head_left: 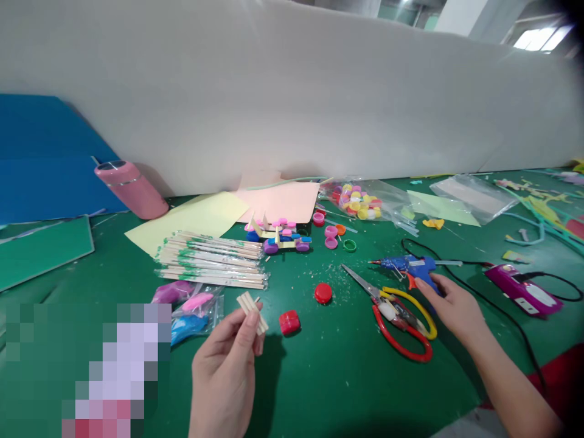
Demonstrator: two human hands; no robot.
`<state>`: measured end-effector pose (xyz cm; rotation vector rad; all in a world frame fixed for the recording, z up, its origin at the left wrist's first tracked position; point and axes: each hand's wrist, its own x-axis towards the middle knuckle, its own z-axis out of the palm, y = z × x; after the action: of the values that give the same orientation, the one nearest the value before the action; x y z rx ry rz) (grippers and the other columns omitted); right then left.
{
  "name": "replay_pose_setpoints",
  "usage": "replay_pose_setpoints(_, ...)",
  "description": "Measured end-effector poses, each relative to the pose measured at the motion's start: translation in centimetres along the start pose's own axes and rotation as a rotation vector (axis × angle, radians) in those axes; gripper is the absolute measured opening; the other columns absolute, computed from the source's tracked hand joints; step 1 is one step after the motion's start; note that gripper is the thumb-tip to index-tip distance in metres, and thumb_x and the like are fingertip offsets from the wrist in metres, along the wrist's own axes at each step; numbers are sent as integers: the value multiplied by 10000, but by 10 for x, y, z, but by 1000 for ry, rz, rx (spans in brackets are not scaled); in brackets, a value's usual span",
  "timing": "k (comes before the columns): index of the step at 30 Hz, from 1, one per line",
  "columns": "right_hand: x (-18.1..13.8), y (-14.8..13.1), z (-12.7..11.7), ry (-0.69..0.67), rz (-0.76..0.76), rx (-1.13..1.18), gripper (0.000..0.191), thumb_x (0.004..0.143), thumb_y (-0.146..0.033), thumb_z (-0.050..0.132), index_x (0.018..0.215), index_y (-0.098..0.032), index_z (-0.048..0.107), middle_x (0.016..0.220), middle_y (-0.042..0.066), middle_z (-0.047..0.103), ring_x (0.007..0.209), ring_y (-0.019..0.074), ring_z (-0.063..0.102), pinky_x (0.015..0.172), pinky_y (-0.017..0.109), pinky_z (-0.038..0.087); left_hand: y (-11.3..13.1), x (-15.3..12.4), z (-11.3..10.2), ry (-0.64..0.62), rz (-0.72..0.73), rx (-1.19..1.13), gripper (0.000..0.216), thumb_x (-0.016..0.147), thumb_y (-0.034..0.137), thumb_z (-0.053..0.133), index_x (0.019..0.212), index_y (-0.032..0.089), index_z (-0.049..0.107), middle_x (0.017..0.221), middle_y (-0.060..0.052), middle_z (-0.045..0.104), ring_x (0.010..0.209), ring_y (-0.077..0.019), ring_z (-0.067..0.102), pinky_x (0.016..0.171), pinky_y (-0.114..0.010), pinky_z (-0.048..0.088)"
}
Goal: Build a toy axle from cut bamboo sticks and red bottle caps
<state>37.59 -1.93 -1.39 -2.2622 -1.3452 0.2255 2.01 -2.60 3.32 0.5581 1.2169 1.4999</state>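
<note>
My left hand (230, 359) pinches a few short pale wooden stick pieces (252, 311) between thumb and fingers, raised over the table. My right hand (451, 304) is closed round the handle of a blue glue gun (404, 263) with an orange trigger; a glue stick pokes from its back. The gun lies on its side, nozzle to the left. Just left of that hand rest scissors (396, 313) with one red and one yellow handle. A red clay block (289, 322) and a red bottle cap (323, 293) lie between my hands.
Bundled chopsticks (212, 258), bagged clay (196, 310) and small model cars (285, 243) are on the green table. A bag of caps (358, 201) lies behind. A pink bottle (132, 188) leans at left. A black cord runs past a purple power device (522, 291).
</note>
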Motion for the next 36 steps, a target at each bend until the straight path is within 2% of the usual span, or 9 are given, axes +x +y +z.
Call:
replay_pose_setpoints(5,-3,-4,7,93,-56,-26,466,707,-496,532,990,-128,576,957,151,612,846,285,585,679,370,459,-6,-6,8,-111,-72,86,130,647,278,708,682,161,662,560,33,559,515,-63,451,486,-157,371)
replay_pose_setpoints(8,-27,-41,5,256,-171,107,368,748,-433,523,995,-164,569,960,116,592,882,258,557,730,360,441,-8,-9,15,-158,-131,112,146,647,290,705,638,151,663,537,26,560,516,-71,467,505,-167,374)
replay_pose_setpoints(9,-39,-57,5,232,-193,231,305,773,-402,513,977,-183,570,924,91,601,831,228,567,718,336,446,-9,-10,17,-165,-164,104,148,642,292,707,633,149,667,535,23,565,522,-75,475,518,-170,381)
replay_pose_setpoints(12,-76,-111,9,-147,-297,558,202,807,-352,508,923,-202,578,820,48,611,703,172,568,601,251,456,-13,-14,23,-166,-265,58,156,620,293,720,631,143,682,565,8,592,557,-86,490,559,-180,400)
replay_pose_setpoints(15,-101,-150,17,-488,-388,708,189,837,-338,474,791,-185,575,650,0,549,576,128,484,518,218,397,-18,-18,28,-183,-297,19,147,600,275,733,607,135,688,588,-1,604,582,-93,489,567,-182,405)
replay_pose_setpoints(22,-111,-168,33,-614,-263,922,266,848,-353,470,673,-160,525,593,-24,498,525,90,413,475,200,323,-22,-21,34,-271,-219,43,113,665,262,681,643,154,701,637,-10,610,643,-119,522,622,-211,430)
replay_pose_setpoints(25,-105,-165,35,-587,-227,943,254,847,-352,472,687,-163,528,587,-29,475,532,94,413,486,201,327,-21,-20,25,-300,-100,240,144,668,266,669,775,176,706,766,-43,631,701,-162,556,632,-255,455)
replay_pose_setpoints(31,-82,-152,38,-535,-199,909,260,871,-370,418,731,-178,524,630,-17,476,558,113,427,512,216,343,-20,-2,0,-355,480,958,270,678,263,636,940,201,657,944,-95,591,856,-250,576,713,-335,481)
replay_pose_setpoints(36,-77,-149,44,-617,-228,848,264,855,-376,445,692,-177,506,588,-27,449,521,103,404,483,216,320,-30,16,-2,-494,583,1272,323,727,286,566,1031,182,604,1040,-145,584,911,-306,579,780,-435,463)
